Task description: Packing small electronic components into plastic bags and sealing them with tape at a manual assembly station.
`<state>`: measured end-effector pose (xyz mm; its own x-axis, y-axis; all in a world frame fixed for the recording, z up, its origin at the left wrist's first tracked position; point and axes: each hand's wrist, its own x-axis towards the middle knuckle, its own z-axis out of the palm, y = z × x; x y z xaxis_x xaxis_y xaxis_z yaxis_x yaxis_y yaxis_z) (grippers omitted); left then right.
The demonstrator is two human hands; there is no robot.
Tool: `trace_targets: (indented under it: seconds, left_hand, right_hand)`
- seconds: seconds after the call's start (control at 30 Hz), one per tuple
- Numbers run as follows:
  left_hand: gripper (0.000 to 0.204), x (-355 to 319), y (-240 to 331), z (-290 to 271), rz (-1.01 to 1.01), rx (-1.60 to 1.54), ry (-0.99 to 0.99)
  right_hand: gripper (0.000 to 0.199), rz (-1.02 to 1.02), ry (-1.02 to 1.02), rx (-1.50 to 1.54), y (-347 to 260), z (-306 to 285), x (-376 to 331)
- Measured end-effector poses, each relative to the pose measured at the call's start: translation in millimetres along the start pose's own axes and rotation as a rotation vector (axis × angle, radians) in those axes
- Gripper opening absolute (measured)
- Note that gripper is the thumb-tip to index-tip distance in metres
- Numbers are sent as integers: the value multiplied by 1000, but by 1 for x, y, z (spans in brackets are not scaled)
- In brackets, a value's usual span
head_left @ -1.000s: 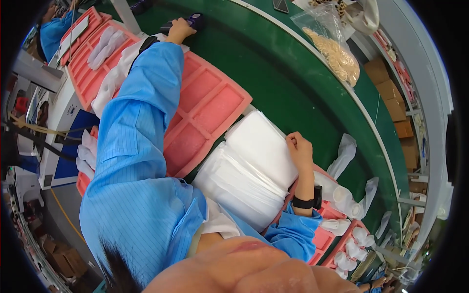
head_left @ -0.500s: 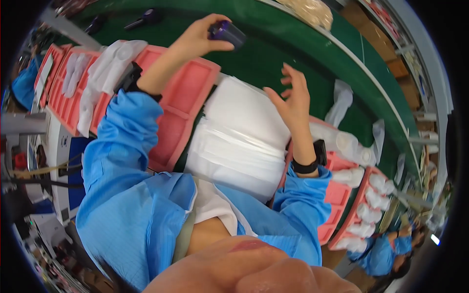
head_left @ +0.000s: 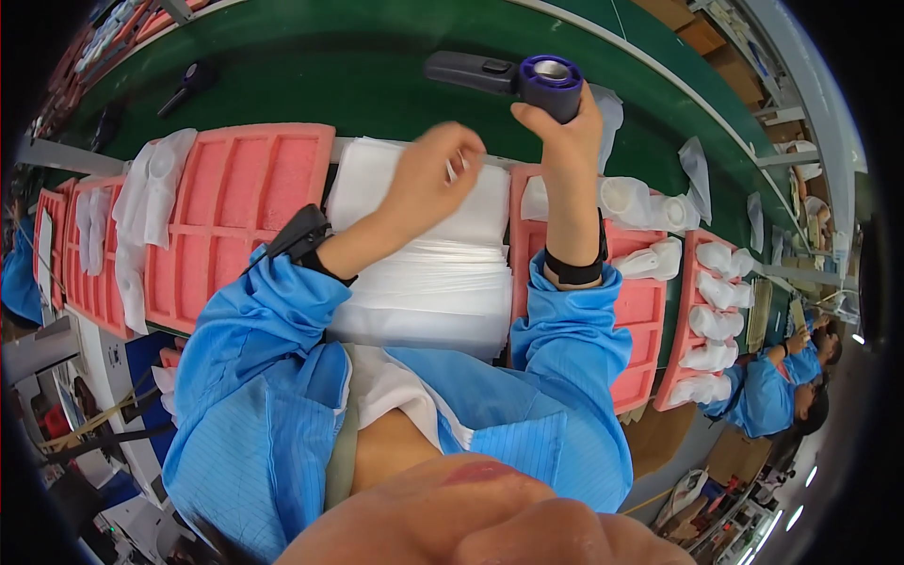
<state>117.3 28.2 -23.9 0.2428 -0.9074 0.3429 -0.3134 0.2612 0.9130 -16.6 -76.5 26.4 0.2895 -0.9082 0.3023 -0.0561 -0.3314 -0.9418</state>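
A dark grey hair dryer (head_left: 551,94) with a purple ring at its end is held up over the green surface. My right hand (head_left: 573,137) is closed around its barrel from below, and its handle points left. Over a stack of white translucent bags (head_left: 424,292) hovers my left hand (head_left: 433,184), its fingers bent and smeared by motion. Nothing can be made out in that hand, and whether it touches the stack cannot be told.
Pink compartment trays (head_left: 221,254) flank the stack, one draped with white sleeves (head_left: 160,188). Bagged items (head_left: 626,196) lie on the right trays. Another hair dryer (head_left: 185,87) rests on the green surface (head_left: 311,80). A co-worker in blue (head_left: 767,391) is at far right.
The hair dryer has passed from my left hand to my right and moved rightward. My left hand has come down and right over the white stack. My view has turned somewhat.
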Motion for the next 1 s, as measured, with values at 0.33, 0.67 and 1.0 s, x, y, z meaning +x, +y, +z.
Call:
trace_targets:
  seconds: [0.33,0.67,1.0]
  left_hand:
    - [19,-24,-38,34,113,587,-442]
    - [13,1,-55,7,-228,-36,-497]
    - [14,35,-11,-53,-277,-301,-245]
  right_hand:
    - [42,319,-189,643,5,-8,4]
    - [41,460,-250,832,12,-16,10]
    - [47,136,-232,355,-6,-53,7]
